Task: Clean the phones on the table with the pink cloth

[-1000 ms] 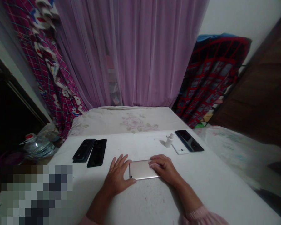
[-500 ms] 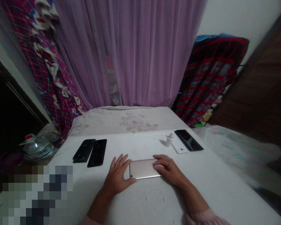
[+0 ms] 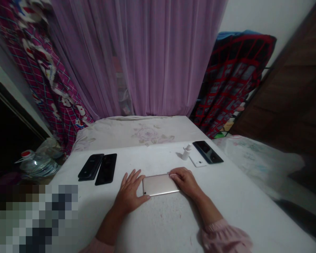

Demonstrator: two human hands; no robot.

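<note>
A gold smartphone (image 3: 160, 185) lies face down on the white table, its back and camera corner showing. My left hand (image 3: 129, 193) frames its left end, thumb at the near corner and forefinger at the far one, the other fingers spread. At the right end, my right hand (image 3: 184, 181) is closed, its bunched fingers pressed against the phone's back. A bit of something pale shows at these fingertips; what it is I cannot make out.
Dark phones (image 3: 91, 167) and a black phone (image 3: 106, 169) lie at the left. Towards the back right, a white spray bottle (image 3: 186, 152) stands beside a white phone (image 3: 198, 161) and a dark phone (image 3: 208, 152). A water jug (image 3: 38, 165) stands beyond the table's left edge.
My right hand has shifted over the phone's back towards its far edge, fingers more bunched. My left hand keeps its place at the left end. The whole view has shifted slightly.
</note>
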